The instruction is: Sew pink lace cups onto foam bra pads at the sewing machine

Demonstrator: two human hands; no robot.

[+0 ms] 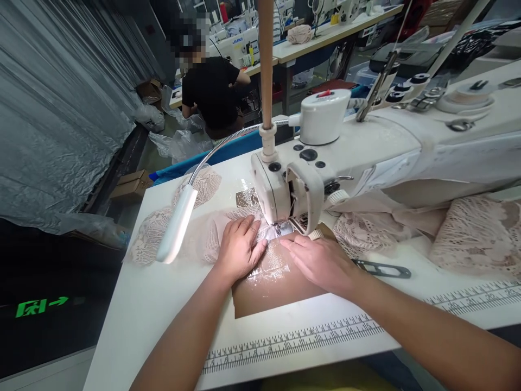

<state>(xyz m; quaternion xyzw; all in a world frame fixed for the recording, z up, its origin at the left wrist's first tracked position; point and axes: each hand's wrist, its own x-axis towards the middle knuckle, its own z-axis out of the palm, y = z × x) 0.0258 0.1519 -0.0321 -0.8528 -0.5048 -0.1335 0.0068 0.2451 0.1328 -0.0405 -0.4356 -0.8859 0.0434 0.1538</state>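
Note:
My left hand [241,247] lies flat, fingers apart, on beige lace fabric [209,239] just left of the needle area. My right hand [319,260] rests on the brown plate [277,296], fingers stretched toward the presser foot area; its thumb is mostly hidden. Between the hands, under the head of the white sewing machine [271,187], a small bright patch of cloth shows. The stitching point itself is partly covered by the machine head. Lace pieces trail left across the table from under my left hand.
A lamp [177,225] on a bendable neck hangs over the left lace. Thread snips [385,269] lie right of my right hand, near more lace [476,236]. A ruler strip [293,342] runs along the front edge. A person [214,89] sits at another machine behind.

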